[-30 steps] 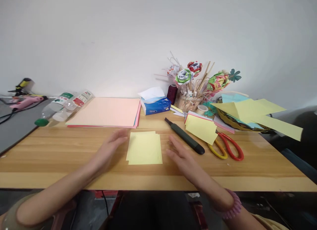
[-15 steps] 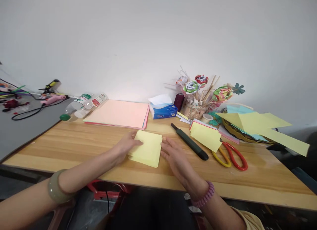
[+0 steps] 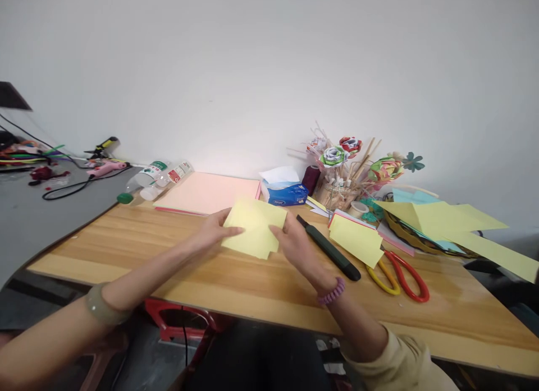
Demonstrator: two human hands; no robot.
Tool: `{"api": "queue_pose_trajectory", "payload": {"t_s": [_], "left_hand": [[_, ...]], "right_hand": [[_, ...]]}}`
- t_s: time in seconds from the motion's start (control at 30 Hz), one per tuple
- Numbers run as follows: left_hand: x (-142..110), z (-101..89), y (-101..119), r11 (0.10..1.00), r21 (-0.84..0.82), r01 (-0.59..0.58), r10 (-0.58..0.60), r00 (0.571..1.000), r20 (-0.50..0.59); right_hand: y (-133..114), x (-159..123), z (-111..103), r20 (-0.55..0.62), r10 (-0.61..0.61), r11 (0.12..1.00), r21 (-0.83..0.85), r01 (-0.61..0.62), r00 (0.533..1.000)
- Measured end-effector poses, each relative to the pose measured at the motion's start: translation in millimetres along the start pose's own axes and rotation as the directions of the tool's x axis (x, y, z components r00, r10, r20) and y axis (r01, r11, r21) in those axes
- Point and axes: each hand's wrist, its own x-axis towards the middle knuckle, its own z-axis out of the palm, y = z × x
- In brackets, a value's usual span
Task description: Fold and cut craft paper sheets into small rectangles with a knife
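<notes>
A small stack of yellow square paper sheets [image 3: 253,232] is raised off the wooden table, its edges not quite even. My left hand [image 3: 216,231] grips the left side, thumb on top and fingers beneath. On the right side my right hand [image 3: 290,239] pinches the sheets in the same way, with its thumb on the face. Just right of that hand lies a dark green utility knife [image 3: 328,248]. Beyond it are another pile of yellow papers [image 3: 356,239] and scissors with red and yellow handles [image 3: 408,276], their blades hidden under that pile.
Pink paper sheets [image 3: 206,192], a blue tissue pack [image 3: 286,193] and two plastic bottles [image 3: 151,175] lie along the wall. Paper flowers [image 3: 334,155] stand behind. A basket with coloured paper [image 3: 438,225] sits at right. A pink glue gun [image 3: 107,168] rests on the grey surface.
The yellow sheets have come up off the table. My right hand has moved from lying open beside them to gripping their right side. The camera view has shifted slightly left.
</notes>
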Motion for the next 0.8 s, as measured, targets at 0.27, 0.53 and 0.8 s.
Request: {"api": "queue_pose_trajectory", "payload": {"t_s": [0.27,0.53,0.8], "left_hand": [[29.5,-0.4,-14.0,0.997,-0.078,-0.016,0.009,0.996,-0.092],[53.3,-15.5,-23.6,0.990,0.060,-0.126,0.137,0.963,-0.233],[52.4,-18.8,-13.2,0.794,0.504,-0.340,0.494,0.845,-0.208]], "right_hand": [[28.7,42.2,6.2,-0.167,0.047,0.998,-0.041,-0.054,0.985],[36.5,50.3,-14.4,-0.202,0.150,0.989,0.023,-0.149,0.968],[30.8,23.4,-28.0,-0.164,0.305,0.952,0.075,-0.296,0.938]]}}
